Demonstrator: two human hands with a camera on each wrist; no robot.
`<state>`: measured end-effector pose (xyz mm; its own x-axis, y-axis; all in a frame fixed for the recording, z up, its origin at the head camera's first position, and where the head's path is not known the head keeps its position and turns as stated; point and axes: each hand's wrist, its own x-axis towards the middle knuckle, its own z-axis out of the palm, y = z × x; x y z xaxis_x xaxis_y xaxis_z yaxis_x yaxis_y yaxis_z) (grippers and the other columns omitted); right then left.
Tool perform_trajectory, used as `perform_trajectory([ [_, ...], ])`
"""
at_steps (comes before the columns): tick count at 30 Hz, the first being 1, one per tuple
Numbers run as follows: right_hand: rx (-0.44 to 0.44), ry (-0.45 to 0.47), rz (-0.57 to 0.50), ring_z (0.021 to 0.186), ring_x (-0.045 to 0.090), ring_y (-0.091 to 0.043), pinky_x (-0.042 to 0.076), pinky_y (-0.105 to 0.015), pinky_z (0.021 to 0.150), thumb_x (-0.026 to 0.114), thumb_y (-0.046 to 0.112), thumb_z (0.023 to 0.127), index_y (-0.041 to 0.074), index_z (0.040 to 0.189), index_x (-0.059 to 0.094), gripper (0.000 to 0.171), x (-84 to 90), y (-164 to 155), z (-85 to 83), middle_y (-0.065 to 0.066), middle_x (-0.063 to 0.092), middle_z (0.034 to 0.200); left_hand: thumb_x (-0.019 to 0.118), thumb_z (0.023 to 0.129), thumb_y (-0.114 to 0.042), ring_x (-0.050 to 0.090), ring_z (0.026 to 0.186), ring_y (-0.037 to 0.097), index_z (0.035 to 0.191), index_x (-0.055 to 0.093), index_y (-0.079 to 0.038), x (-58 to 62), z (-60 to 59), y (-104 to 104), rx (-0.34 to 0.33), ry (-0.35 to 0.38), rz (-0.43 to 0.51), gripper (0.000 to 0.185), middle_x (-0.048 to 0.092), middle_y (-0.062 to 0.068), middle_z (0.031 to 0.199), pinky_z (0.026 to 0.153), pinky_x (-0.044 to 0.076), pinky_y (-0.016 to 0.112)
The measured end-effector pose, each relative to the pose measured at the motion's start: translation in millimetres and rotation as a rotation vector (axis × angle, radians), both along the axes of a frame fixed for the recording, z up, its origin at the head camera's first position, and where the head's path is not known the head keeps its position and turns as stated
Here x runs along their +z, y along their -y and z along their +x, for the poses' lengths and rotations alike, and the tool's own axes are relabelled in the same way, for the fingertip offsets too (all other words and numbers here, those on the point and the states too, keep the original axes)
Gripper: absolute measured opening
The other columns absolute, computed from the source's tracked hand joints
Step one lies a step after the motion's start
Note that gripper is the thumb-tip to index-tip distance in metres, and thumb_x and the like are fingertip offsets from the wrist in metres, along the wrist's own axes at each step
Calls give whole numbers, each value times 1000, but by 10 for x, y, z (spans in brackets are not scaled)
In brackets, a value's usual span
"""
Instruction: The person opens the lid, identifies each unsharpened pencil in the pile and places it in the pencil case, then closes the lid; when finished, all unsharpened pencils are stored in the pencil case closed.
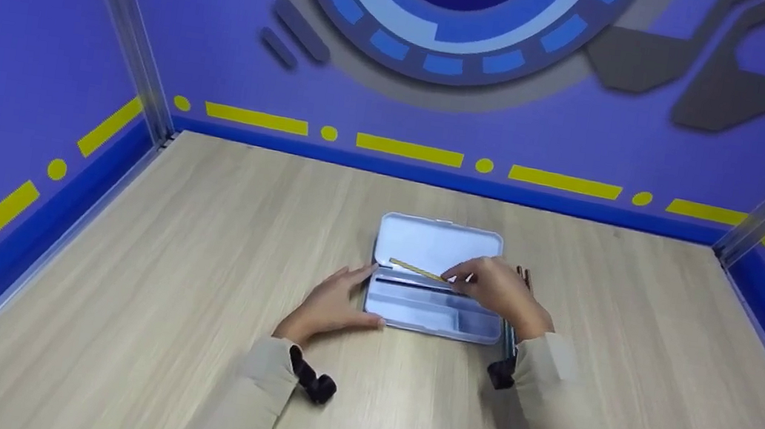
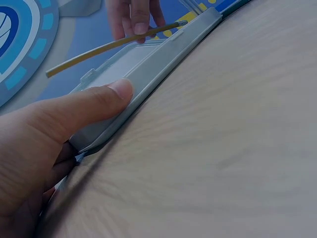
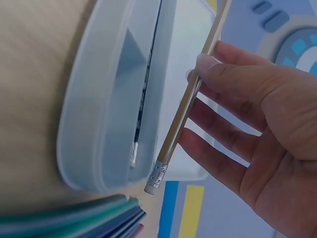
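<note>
**K:** While the case sits open, where's the pencil?

**M:** The yellow pencil (image 1: 417, 270) is in the air over the open pencil case (image 1: 431, 304), roughly above the hinge line between tray and lid. The right hand (image 1: 500, 291) pinches it between thumb and fingers near the eraser end; the right wrist view shows the ferrule and eraser (image 3: 154, 179) sticking out past the fingertips.

**K:** Touching the case?

**M:** Can't tell. Looks just above it in the left wrist view, with the tip end angled up over the lid.

**K:** Left hand?

**M:** The left hand (image 1: 332, 303) is flat on the wooden table (image 1: 194, 278) at the case's left edge, thumb (image 2: 94, 101) pressing the tray's near corner. Fingers are straight, bracing, not wrapped round anything.

**K:** What's inside already?

**M:** One dark thin stick (image 1: 417, 285) lies along the tray's back compartment. Front compartments look bare, partly hidden by the right hand.

**K:** Progress?

**M:** My read: lid is open, one item is in, and the yellow pencil is not yet laid down. A stack of more pencils (image 3: 94, 218) lies on the table just right of the case, so they're left too, and the lid isn't closed.

**K:** Surroundings?

**M:** Purple booth walls with yellow dashes.
</note>
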<state>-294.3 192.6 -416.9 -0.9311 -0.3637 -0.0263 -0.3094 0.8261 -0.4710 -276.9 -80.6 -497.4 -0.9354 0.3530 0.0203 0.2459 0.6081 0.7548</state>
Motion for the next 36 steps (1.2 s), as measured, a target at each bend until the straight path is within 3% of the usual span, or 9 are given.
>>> perform_trajectory([
  [6,13,2,-16,103,68,-21,54,-41,92,71,3,84,15,105,76,25,-52,66,3,-2,74,105,82,68,-52,25,143,41,150,35,-20,-2,14,-1,-4,-9,1,100,38,8,153,117,24,54],
  [15,61,-38,-42,90,69,-17,58,-37,84,69,1,85,10,103,76,22,-57,105,17,-5,75,100,82,68,-51,23,144,41,150,35,-22,0,16,-5,-2,-2,2,99,36,7,154,117,22,55],
  [29,54,-27,-36,86,66,-16,58,-39,83,68,2,85,7,105,75,22,-17,50,78,-7,74,98,82,69,-51,22,144,42,150,34,-21,2,0,3,-8,0,7,99,36,8,154,117,22,56],
  [36,-9,-33,-42,87,65,-20,58,-40,82,68,5,86,6,108,74,22,-9,-105,126,-9,73,99,82,68,-51,23,143,42,150,35,-21,-3,11,-3,-13,-15,13,99,38,9,153,117,23,55],
])
